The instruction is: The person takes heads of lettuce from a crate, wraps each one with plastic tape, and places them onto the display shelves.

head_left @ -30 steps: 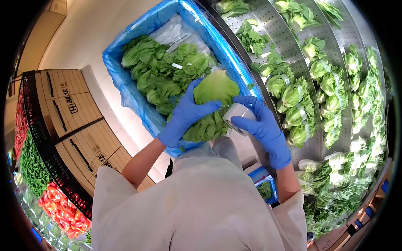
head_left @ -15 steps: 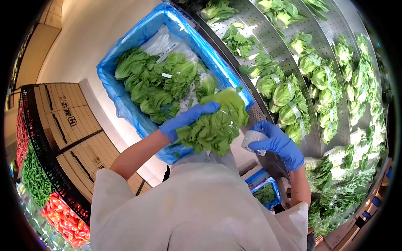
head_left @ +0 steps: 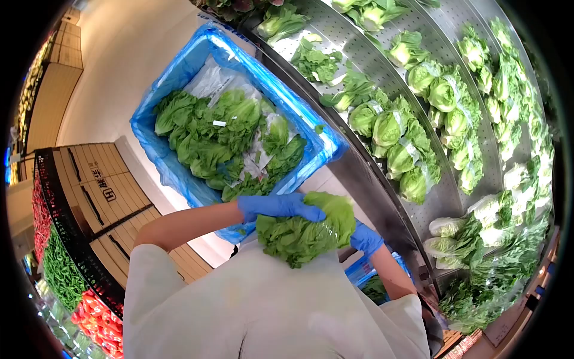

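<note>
A leafy green lettuce (head_left: pixel 302 238) is held close to my chest, just past the near end of the crate. Blue-gloved, my left hand (head_left: pixel 280 207) wraps over its top side, the fingers closed on it. My right hand (head_left: pixel 365 238), gloved alike, is at the lettuce's right edge. Its fingers are mostly hidden behind the leaves, and whatever it holds does not show. Beyond my hands stands a crate lined with blue plastic (head_left: pixel 320 148). More lettuces (head_left: pixel 206 136) lie inside it, with crumpled clear plastic among them.
At right, a stepped metal shelf (head_left: pixel 357 45) carries wrapped lettuces (head_left: pixel 402 157) in rows and other leafy greens. A second blue-lined box (head_left: pixel 373 281) sits low by my right arm. Wooden crates (head_left: pixel 110 194), green chillies (head_left: pixel 61 269) and red peppers (head_left: pixel 97 317) are at left.
My left hand has drawn the lettuce down toward my chest. My right hand has moved left to the lettuce; the white object seen in it before is now out of sight.
</note>
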A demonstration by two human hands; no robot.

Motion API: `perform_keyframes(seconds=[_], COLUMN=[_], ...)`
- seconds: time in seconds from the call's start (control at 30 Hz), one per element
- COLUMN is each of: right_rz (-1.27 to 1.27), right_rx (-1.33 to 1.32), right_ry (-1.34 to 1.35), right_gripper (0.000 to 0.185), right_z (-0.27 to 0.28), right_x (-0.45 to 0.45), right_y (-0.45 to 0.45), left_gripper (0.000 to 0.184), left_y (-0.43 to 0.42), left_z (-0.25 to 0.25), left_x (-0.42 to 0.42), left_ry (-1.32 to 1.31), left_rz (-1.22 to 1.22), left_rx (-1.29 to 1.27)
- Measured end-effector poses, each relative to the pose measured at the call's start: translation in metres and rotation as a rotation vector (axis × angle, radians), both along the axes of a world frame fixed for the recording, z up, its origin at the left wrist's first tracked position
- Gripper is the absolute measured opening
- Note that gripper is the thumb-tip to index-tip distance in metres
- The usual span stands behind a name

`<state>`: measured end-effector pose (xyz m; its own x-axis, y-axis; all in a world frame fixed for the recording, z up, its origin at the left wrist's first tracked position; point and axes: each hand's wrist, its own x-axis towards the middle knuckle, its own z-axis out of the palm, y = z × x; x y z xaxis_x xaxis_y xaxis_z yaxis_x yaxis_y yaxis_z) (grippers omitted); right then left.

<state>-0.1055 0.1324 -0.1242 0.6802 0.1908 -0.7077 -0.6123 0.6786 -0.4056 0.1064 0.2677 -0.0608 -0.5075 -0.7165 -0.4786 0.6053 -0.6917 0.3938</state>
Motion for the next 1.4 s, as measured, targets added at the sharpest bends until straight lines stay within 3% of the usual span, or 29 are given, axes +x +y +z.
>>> perform_keyframes(seconds=[0.17,0.27,0.3,0.37,0.4,0.5,0.53,0.6,0.67,0.8,0.97,1.07,1.2,1.27,1.4], right_rz=[-0.153,-0.141,-0.135,-0.277,-0.282,-0.271,-0.261,-0.253,-0.321,-0.336,-0.093,0.053,0.034,0.086,0.049], right_rx=[0.235,0.061,0.004,0.266,0.267,0.017,0.046,0.074,0.068,-0.003,-0.146,-0.187,-0.133,-0.199,-0.211], right_ry=[-0.067,-0.145,-0.169,0.012,0.001,0.282,0.298,0.306,0.139,0.089,-0.302,-0.314,-0.260,-0.056,-0.014], right_gripper=[0.047,0.044,0.043,0.044,0.044,0.040,0.039,0.038,0.038,0.039,0.040,0.040,0.034,0.027,0.024], right_z=[-0.028,-0.069,-0.051,-0.005,0.010,0.026,0.024,0.038,0.064,0.044,0.053,0.064,0.084,0.084,0.073], right_x=[0.000,-0.023,-0.014,0.009,0.013,0.017,0.015,0.018,0.020,0.014,0.026,0.034,0.050,0.061,0.080], right_y=[0.007,0.010,0.009,0.000,-0.002,-0.007,-0.010,-0.012,-0.015,-0.011,-0.022,-0.035,-0.040,-0.038,-0.032], left_gripper=[0.061,0.062,0.062,0.064,0.066,0.072,0.072,0.080,0.081,0.087,0.087,0.085,0.083,0.080,0.071], left_y=[-0.008,-0.010,-0.008,-0.003,-0.006,-0.010,-0.010,-0.010,-0.010,-0.006,-0.002,-0.008,-0.010,-0.008,-0.010], left_z=[0.015,0.019,0.016,0.004,0.009,0.015,0.016,0.016,0.021,0.000,-0.021,-0.003,0.008,0.003,-0.001], left_x=[-0.013,-0.023,-0.029,-0.038,-0.038,-0.043,-0.044,-0.046,-0.048,-0.050,-0.054,-0.051,-0.051,-0.052,-0.046], left_ry=[-0.167,-0.282,-0.285,-0.378,-0.390,-0.545,-0.552,-0.880,-0.883,-0.806,-0.748,-0.630,-0.423,-0.431,-0.489], left_rz=[-0.093,-0.163,-0.179,-0.216,-0.240,-0.222,-0.224,-0.256,-0.207,-0.198,-0.041,0.006,-0.022,-0.029,-0.026], left_rx=[-0.114,-0.107,-0.113,-0.248,-0.206,-0.196,-0.197,-0.214,-0.193,-0.139,-0.260,-0.278,-0.219,-0.184,-0.190])
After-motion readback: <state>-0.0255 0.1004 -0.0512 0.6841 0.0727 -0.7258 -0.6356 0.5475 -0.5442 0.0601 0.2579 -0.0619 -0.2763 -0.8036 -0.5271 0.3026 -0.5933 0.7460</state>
